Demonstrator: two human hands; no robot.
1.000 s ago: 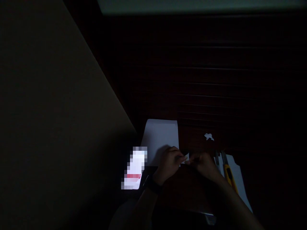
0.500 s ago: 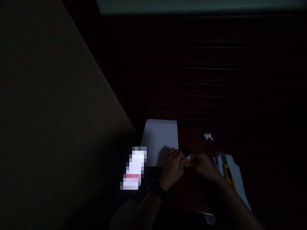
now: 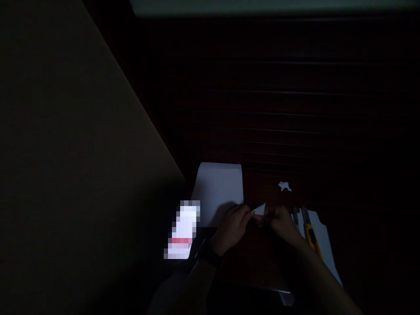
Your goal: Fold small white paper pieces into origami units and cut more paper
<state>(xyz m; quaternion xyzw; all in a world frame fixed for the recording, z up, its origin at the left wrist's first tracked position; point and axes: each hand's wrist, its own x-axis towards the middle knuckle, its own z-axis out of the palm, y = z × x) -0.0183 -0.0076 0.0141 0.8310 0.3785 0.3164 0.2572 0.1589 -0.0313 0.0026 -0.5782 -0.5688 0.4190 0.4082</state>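
Now, head view: left hand (image 3: 231, 227) pinches small white paper (image 3: 260, 210) over tabletop (image 3: 252, 267), right hand (image 3: 281, 224) at its edge, grip too dark to tell; more paper exposed than just before, so shaping likely unfinished

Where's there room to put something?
The dark table looks bare from the left hand and right hand to its near edge, and between the big white sheet and paper scraps. It's crowded around the small white piece and where the yellow cutter lies on white paper.
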